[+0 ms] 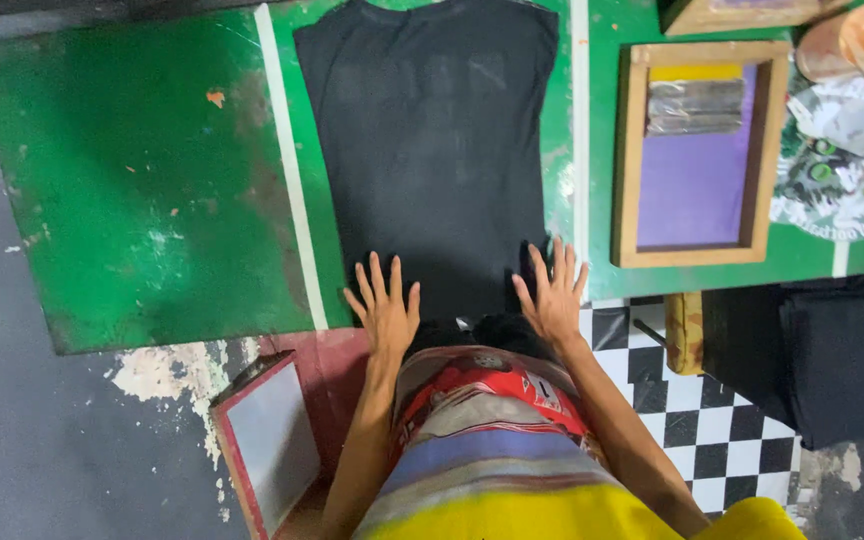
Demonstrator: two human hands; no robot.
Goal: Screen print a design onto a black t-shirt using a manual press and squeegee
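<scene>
Your left hand and right hand, fingers spread with no grip, press the black shirt's six-o'clock hem flat on the green desk.

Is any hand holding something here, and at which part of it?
Nothing is held. Both the left hand and the right hand lie flat, fingers spread, pressing on the near edge of the black shirt.

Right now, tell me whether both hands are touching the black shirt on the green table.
Touching. The head view shows the left hand and right hand lying flat, fingers spread, on the lower edge of the black shirt spread over the green table.
</scene>
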